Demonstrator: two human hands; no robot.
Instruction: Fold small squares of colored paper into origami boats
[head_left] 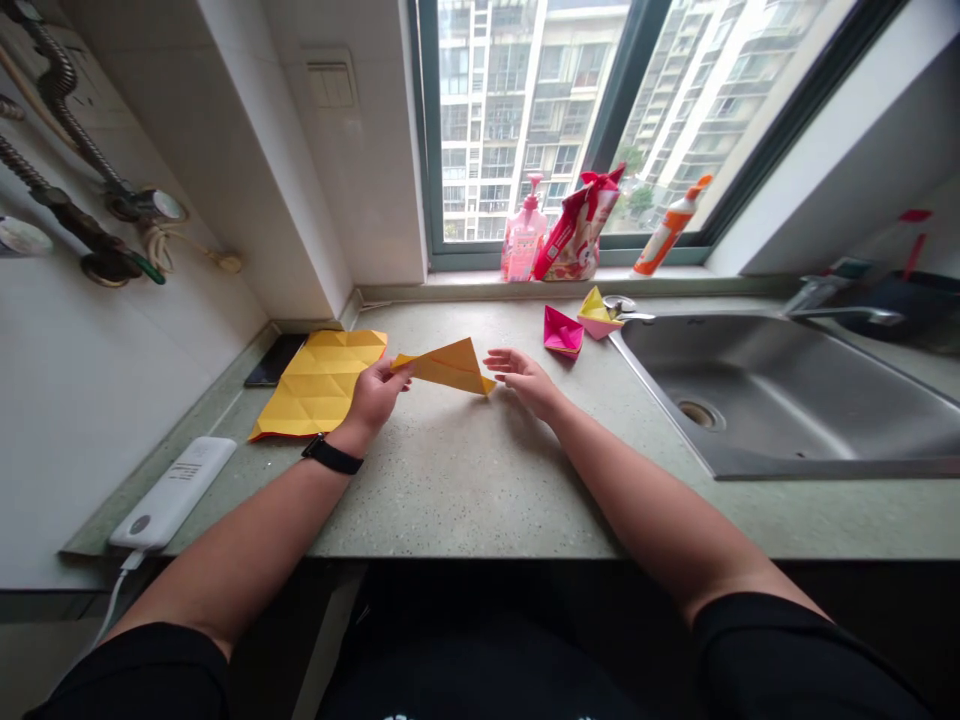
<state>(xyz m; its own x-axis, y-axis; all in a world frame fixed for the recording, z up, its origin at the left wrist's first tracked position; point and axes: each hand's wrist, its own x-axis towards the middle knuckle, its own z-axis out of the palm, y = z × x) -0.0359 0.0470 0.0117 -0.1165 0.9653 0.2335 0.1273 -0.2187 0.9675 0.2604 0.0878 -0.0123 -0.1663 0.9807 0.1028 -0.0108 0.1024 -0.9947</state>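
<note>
My left hand (377,392) pinches the left end of a folded orange-yellow paper (450,366), which has a pointed top and a flared corner at its right. Just right of that corner, my right hand (525,378) is open, its fingers stretched toward the paper with a small gap between. Beneath and left of my left wrist lies a creased yellow sheet (322,375) with a grid of fold lines. Farther back on the counter stand a magenta folded paper boat (562,333) and a yellow-and-pink one (598,315).
A steel sink (825,390) takes up the right side. A white power bank (176,492) with a cable lies at the left, and a dark flat object (274,362) sits partly under the sheet. A pink pump bottle (523,240), a red bag (581,235) and an orange-white bottle (670,230) line the windowsill.
</note>
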